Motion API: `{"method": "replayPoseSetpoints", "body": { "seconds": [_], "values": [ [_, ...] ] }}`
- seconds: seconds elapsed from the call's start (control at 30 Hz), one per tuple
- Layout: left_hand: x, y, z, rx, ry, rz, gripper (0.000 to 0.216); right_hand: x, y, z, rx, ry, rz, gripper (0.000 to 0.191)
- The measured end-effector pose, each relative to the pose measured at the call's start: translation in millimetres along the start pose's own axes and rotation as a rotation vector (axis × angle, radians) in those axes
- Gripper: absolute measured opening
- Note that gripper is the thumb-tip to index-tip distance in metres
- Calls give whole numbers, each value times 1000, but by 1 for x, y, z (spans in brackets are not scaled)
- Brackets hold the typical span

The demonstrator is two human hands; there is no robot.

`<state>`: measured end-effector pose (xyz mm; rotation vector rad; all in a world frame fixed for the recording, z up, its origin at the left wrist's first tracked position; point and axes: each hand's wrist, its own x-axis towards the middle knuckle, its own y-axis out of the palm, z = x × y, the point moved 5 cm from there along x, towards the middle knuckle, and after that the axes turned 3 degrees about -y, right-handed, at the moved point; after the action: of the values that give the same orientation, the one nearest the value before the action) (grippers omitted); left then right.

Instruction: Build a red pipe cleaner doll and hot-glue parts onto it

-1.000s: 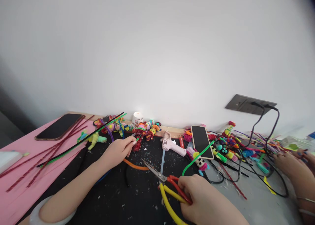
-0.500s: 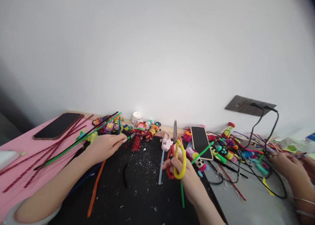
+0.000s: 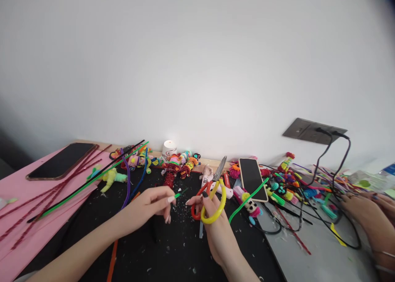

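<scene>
My left hand [image 3: 148, 206] pinches a short green pipe cleaner piece [image 3: 180, 193] between thumb and fingers above the black mat [image 3: 173, 249]. My right hand [image 3: 212, 216] grips scissors [image 3: 211, 195] with one red and one yellow handle loop, their blades pointing up and away toward the wall. The two hands sit close together near the mat's middle, and the green piece's tip points at the scissors. A long green pipe cleaner [image 3: 248, 199] lies just right of my right hand.
A pink glue gun [image 3: 212, 178], a phone [image 3: 252, 178], small pipe-cleaner figures [image 3: 179, 162] and cables [image 3: 333, 183] crowd the back and right. A pink sheet [image 3: 27, 208] with another phone [image 3: 60, 160] and long stems lies left. Another person's hands [image 3: 365, 210] work at far right.
My left hand has pulled back from the figures toward the mat's middle with the green piece. My right hand picked up the scissors from the mat and lifted them toward the left hand.
</scene>
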<state>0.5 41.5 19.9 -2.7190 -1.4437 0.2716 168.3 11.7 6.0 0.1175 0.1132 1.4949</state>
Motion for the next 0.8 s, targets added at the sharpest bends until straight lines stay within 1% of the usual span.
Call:
{"method": "replayPoseSetpoints", "body": {
  "seconds": [0.07,0.13,0.23,0.37,0.47,0.57,0.6,0.67,0.73,0.8],
  "values": [
    [-1,4,1,43,-8,56,28,-6,-1,8,-80,-6,-5,35],
    [-3,4,0,64,-18,80,28,-10,-3,14,-167,11,2,38],
    [-6,1,-4,83,-40,91,27,-14,-6,19,-284,38,30,42],
    [-13,-5,-12,147,-61,83,27,-11,-12,25,-379,22,22,42],
    [-17,-9,-14,192,-53,66,25,-9,-13,27,-294,42,49,36],
    [-16,-14,-9,286,-44,10,27,-11,-12,26,-97,97,143,26],
    [-15,-16,-7,319,-44,-18,28,-13,-12,25,-37,126,167,26],
    [-12,-18,-2,347,-32,-78,30,-18,-12,22,30,188,198,36],
    [-11,-18,1,314,-20,-121,31,-22,-11,19,60,221,227,46],
    [-10,-15,4,240,-10,-144,30,-27,-10,14,69,248,253,48]
  ]
}}
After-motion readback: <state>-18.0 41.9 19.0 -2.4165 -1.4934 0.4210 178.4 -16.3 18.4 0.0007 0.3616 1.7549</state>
